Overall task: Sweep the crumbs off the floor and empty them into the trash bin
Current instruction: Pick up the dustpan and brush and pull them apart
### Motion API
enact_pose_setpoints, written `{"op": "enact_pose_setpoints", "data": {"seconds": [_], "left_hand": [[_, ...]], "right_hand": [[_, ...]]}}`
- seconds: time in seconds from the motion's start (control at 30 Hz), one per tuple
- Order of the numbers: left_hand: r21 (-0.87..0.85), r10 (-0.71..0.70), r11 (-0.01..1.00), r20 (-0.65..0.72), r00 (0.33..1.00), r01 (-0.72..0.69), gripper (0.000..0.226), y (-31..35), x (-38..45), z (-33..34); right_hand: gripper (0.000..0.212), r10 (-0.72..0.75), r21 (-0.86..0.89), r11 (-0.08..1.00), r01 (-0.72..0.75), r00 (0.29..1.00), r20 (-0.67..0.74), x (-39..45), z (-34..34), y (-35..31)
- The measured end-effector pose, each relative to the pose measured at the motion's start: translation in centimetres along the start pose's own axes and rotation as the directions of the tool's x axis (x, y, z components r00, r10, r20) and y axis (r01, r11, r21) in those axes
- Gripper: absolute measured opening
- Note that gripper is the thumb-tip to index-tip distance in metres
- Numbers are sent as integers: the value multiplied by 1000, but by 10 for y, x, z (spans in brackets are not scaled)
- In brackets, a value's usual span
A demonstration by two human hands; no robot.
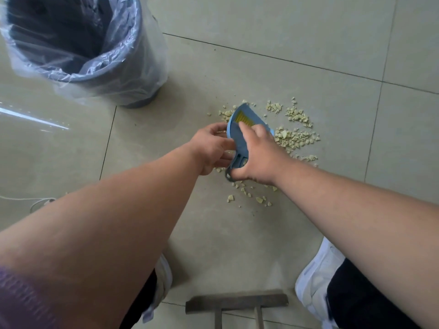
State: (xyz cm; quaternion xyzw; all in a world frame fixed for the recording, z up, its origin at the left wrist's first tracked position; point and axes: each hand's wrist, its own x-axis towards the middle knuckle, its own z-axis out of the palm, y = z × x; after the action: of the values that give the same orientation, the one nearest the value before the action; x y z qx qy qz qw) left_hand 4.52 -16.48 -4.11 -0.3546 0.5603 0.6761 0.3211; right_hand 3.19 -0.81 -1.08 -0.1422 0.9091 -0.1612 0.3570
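Observation:
Pale yellow-green crumbs point(294, 136) lie scattered on the beige tile floor, mostly right of and below my hands. A small blue dustpan with a yellow brush nested in it point(244, 122) is held tilted above the crumbs. My right hand point(259, 157) grips its handle end from above. My left hand point(213, 148) holds the set's left edge with thumb and fingers. The grey trash bin point(78, 51), lined with a clear plastic bag, stands at the upper left, well apart from the crumbs.
My two white shoes point(318, 283) stand at the bottom, either side of a wooden stool edge point(237, 302). A white cord point(35, 201) lies on the floor at the left. Tile joints cross the floor.

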Motion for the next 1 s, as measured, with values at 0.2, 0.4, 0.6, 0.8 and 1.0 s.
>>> {"op": "enact_pose_setpoints", "data": {"seconds": [0.2,0.4,0.6,0.8,1.0], "left_hand": [[22,-5,1000,27,1000,4,52,3,1,12],[81,-5,997,46,999,1,53,7,0,17],[94,-34,995,-17,999,36,56,-2,-2,-6],[39,12,999,-27,1000,-11,53,2,-5,-24],[112,23,994,-48,999,-17,44,9,-10,-43]], "right_hand": [[137,43,4,999,-43,998,-50,-7,5,7],[134,42,94,995,-40,999,-11,-12,4,13],[99,-7,311,951,2,1000,15,-14,-3,15],[78,3,682,732,5,1000,-10,-10,-1,18],[59,153,723,690,-30,983,-106,0,-2,28]]}}
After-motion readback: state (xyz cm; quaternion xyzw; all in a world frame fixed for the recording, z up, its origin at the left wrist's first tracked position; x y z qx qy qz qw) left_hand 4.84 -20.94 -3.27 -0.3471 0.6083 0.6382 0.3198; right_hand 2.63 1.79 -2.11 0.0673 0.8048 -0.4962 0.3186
